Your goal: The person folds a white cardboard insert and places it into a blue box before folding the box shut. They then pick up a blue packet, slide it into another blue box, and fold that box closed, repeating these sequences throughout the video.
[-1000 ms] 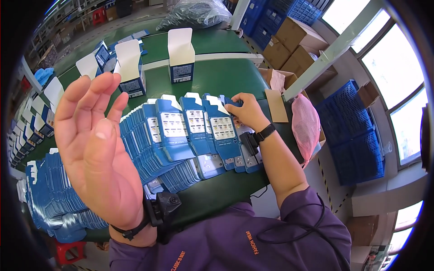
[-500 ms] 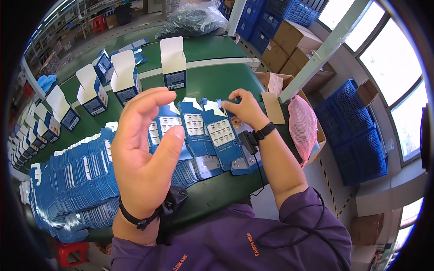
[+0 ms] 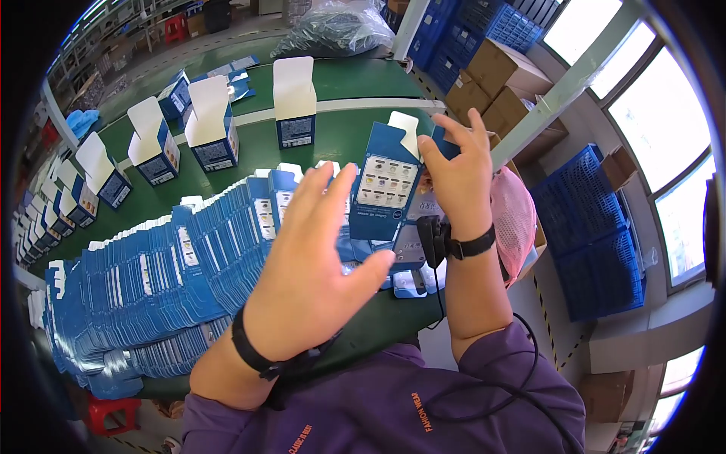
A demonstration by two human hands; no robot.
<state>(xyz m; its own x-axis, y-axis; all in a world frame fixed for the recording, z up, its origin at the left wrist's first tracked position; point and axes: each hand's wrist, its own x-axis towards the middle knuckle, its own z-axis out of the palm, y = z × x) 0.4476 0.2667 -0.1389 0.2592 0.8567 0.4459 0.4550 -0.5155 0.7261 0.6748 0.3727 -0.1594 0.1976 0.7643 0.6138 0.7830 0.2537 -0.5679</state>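
A flat blue carton (image 3: pixel 384 185) with a white panel of small pictures is raised off the table, its pale end flap up. At the carton's upper right corner, my right hand (image 3: pixel 463 178) pinches the edge between thumb and fingers. My left hand (image 3: pixel 306 284) is apart from it, below and to the left, with fingers stretched and thumb spread, holding nothing. Beneath and left of that hand lies a long, leaning row of flattened blue cartons (image 3: pixel 162 265). Part of the row is hidden behind my left hand.
Folded-up boxes with raised white lids (image 3: pixel 293 130) stand in a line along the green table (image 3: pixel 340 144), curving to the far left. On the right are a pink mesh bag (image 3: pixel 513 219) and blue crates (image 3: pixel 586 234). A dark cable hangs from my right wrist.
My right hand has lifted a carton from the row's right end and moved right with it. My left hand has dropped lower and to the right, fingers still spread.
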